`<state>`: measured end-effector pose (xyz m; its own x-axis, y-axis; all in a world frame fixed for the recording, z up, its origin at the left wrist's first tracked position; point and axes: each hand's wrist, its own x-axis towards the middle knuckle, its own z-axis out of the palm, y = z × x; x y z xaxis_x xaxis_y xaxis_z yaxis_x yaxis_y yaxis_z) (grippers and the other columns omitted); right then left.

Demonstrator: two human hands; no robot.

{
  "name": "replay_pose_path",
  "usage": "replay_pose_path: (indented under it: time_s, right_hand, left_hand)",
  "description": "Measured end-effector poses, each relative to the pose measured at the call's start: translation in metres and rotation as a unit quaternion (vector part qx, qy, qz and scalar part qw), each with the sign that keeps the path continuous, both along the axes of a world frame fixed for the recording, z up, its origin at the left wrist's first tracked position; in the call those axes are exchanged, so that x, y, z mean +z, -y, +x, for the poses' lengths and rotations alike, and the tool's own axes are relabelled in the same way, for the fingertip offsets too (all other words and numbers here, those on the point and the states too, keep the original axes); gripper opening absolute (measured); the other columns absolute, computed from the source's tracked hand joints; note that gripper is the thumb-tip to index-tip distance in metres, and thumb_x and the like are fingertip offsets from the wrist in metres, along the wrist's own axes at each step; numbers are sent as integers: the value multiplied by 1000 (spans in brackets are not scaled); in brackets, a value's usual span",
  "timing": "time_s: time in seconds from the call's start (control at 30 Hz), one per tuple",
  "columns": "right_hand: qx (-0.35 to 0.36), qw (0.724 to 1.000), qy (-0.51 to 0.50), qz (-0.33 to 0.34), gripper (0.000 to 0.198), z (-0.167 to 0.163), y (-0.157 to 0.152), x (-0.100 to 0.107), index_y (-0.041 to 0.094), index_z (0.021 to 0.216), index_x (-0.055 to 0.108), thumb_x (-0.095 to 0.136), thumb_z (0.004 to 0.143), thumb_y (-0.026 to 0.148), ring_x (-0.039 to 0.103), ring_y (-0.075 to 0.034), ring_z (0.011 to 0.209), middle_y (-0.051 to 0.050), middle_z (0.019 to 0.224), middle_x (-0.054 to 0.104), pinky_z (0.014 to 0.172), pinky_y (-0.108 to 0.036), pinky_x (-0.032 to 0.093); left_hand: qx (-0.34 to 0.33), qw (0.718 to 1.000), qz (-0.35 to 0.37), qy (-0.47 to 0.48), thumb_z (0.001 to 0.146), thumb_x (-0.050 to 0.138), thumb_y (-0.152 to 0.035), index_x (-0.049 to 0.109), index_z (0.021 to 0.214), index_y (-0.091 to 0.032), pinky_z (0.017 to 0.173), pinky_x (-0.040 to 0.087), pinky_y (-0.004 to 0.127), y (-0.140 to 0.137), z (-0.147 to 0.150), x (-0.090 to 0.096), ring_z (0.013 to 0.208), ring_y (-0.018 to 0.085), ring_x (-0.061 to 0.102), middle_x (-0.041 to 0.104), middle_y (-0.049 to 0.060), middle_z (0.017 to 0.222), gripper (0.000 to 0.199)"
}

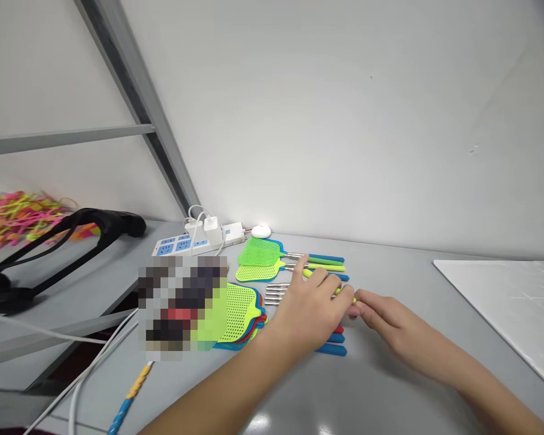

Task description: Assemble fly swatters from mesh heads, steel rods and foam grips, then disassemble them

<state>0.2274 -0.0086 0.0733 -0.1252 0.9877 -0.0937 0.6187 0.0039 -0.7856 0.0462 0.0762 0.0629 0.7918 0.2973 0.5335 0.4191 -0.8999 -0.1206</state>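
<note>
My left hand (pixel 315 305) is closed over a yellow-green fly swatter handle (pixel 307 273), seen in part between its fingers. At the handle's near end, the fingertips of my right hand (pixel 383 314) are pressed together on it, next to the left fingertips. Behind the left hand lie assembled fly swatters (pixel 259 252) with green, yellow and blue parts. Several silver telescopic rods (pixel 275 289) point left from under that hand. To its left is a stack of loose swatter heads (pixel 240 314), yellow-green on top. Blue handles (pixel 332 350) and a red one show below the hand, partly covered.
A white power strip (pixel 233 234) with plugged-in chargers and a white rounded device (pixel 261 231) sit by the wall. On the left are a black frame (pixel 104 232), colourful plastic pieces (pixel 22 214) and white cables (pixel 84 368). A white board (pixel 508 302) lies right.
</note>
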Motion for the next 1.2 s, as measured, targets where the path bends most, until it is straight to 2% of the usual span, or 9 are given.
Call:
replay_pose_path:
  time_s: [0.17, 0.3, 0.43, 0.53, 0.67, 0.83, 1.03, 1.1, 1.2]
  right_hand:
    - [9, 954, -211, -215, 41, 9, 4, 10, 22, 86, 54, 37, 96, 58, 29, -11, 53, 7, 58, 34, 53, -25, 30]
    - [10, 956, -204, -209, 42, 2, 8, 12, 22, 84, 50, 37, 95, 61, 25, -11, 53, 7, 60, 32, 51, -25, 26]
    - [38, 994, -32, -95, 39, -11, 25, 17, 24, 84, 54, 33, 98, 54, 42, -14, 59, 2, 68, 50, 54, -26, 34]
    - [50, 989, 138, -1, 37, -20, 39, 19, 24, 75, 47, 29, 101, 44, 47, -15, 55, 1, 66, 57, 52, -26, 34]
    - [51, 927, 348, 132, 29, -29, 50, 20, 25, 72, 35, 35, 99, 32, 33, -13, 36, 6, 47, 45, 41, -28, 16]
    - [135, 799, 517, 276, 23, -31, 58, 25, 23, 75, 40, 38, 81, 1, 37, -15, 35, 3, 53, 50, 46, -31, 10]
    - [188, 711, 565, 374, 25, -20, 62, 34, 20, 70, 46, 37, 86, 2, 35, -13, 40, 1, 56, 50, 52, -33, 16]
    - [199, 697, 557, 405, 28, -15, 62, 37, 20, 70, 48, 37, 95, 14, 36, -13, 44, 0, 57, 50, 54, -33, 18]
    - [204, 697, 542, 423, 31, -8, 61, 42, 20, 75, 53, 38, 101, 27, 38, -13, 50, 0, 61, 53, 56, -33, 21]
  left_hand:
    - [-51, 998, 29, 0, 99, 44, -31, 59, 88, -18, 104, 26, 48, 2, 0, 0, 83, 18, 54, 59, 1, 81, 22]
    - [-61, 996, 67, -22, 97, 45, -21, 58, 84, -19, 94, 34, 43, -1, -3, 2, 80, 18, 56, 60, 2, 79, 18]
    - [-94, 991, 64, -67, 98, 43, -36, 57, 81, -19, 61, 40, 32, 3, -10, 3, 63, 19, 59, 59, 3, 69, 29]
    - [-88, 990, 17, -112, 98, 38, -49, 57, 82, -18, 50, 37, 28, 13, -19, 8, 57, 19, 62, 61, 4, 66, 40]
    - [-51, 986, -30, -156, 97, 42, -48, 58, 86, -16, 47, 36, 27, 30, -30, 24, 55, 21, 64, 66, 6, 68, 37]
    - [-29, 970, -155, -186, 97, 45, -45, 58, 83, -19, 40, 26, 26, 49, -45, 52, 46, 20, 56, 60, 1, 55, 32]
    - [-99, 855, -464, -212, 98, 34, -39, 42, 62, -22, 45, 32, 24, 51, -46, 71, 47, 13, 44, 48, -3, 56, 41]
    - [-113, 757, -606, -218, 97, 33, -50, 40, 64, -22, 44, 32, 23, 47, -43, 69, 46, 11, 38, 41, -5, 56, 44]
    - [-104, 545, -806, -206, 88, 45, -65, 38, 71, -23, 39, 21, 21, 43, -41, 64, 43, 8, 22, 28, -8, 58, 46]
